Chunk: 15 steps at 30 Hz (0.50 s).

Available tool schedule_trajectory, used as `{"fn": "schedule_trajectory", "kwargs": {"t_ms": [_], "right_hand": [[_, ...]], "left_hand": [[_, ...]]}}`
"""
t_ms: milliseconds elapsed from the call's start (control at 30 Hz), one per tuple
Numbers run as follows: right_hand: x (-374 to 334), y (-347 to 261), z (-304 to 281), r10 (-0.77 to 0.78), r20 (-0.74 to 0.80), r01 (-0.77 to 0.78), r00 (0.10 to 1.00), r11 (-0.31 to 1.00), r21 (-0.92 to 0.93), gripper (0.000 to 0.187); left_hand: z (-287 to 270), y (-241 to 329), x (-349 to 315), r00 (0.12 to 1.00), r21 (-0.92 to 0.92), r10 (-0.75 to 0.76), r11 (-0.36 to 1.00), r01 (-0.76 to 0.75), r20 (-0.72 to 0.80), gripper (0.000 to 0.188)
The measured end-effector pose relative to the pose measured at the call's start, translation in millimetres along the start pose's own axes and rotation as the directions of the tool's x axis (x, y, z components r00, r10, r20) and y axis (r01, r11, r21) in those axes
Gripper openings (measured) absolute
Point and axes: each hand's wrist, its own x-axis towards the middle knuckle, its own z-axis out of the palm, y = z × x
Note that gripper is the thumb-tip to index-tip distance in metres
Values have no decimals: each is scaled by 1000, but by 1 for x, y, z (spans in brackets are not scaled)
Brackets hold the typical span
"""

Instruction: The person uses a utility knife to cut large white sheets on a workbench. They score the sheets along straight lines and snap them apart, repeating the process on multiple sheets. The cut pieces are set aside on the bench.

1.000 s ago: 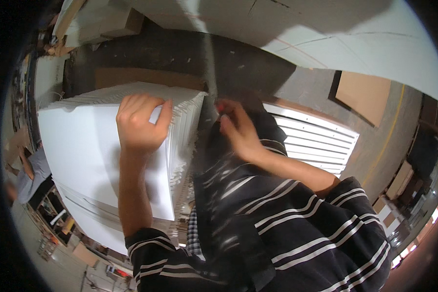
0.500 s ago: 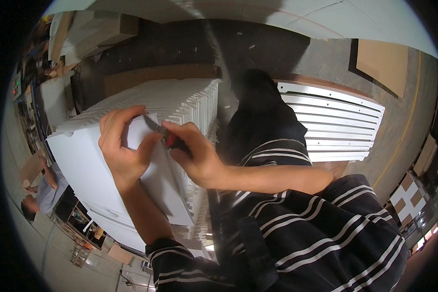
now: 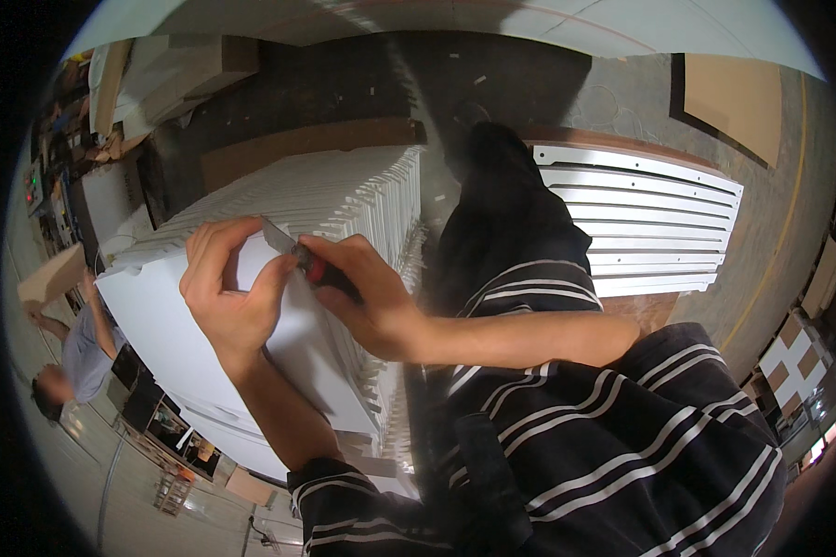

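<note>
My right hand [image 3: 372,302] is closed around the dark and red handle of a knife [image 3: 280,238], whose flat, wide metal blade points up and left. The blade lies by the upper corner of a white panel [image 3: 311,357]. My left hand [image 3: 228,302] is curled over that corner, fingers on the far side and thumb near the blade. The panel stands at the front of a long row of similar white panels [image 3: 381,200], packed edge to edge. Part of the blade's contact with the panel is hidden by my fingers.
To the right lies a stack of white slatted panels [image 3: 636,218] on a brown board. A tan board [image 3: 732,102] rests on the floor beyond. Brown cardboard [image 3: 306,153] borders the row's far end. At the left, another person [image 3: 88,348] handles a cardboard piece [image 3: 54,277].
The knife blade has swung up and shows more plainly above my left thumb. Both hands have shifted only slightly. The other person at the left has raised the cardboard piece.
</note>
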Motion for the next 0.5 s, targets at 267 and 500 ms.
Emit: {"fn": "schedule_trajectory", "kwargs": {"t_ms": [267, 500], "right_hand": [[1, -1, -4, 5, 2, -5, 1000, 1000, 3, 59], [1, -5, -4, 27, 18, -27, 999, 999, -26, 58]], "left_hand": [[1, -2, 0, 999, 17, 34, 999, -34, -5, 39], [-1, -4, 0, 998, 19, 56, 998, -56, -4, 40]]}}
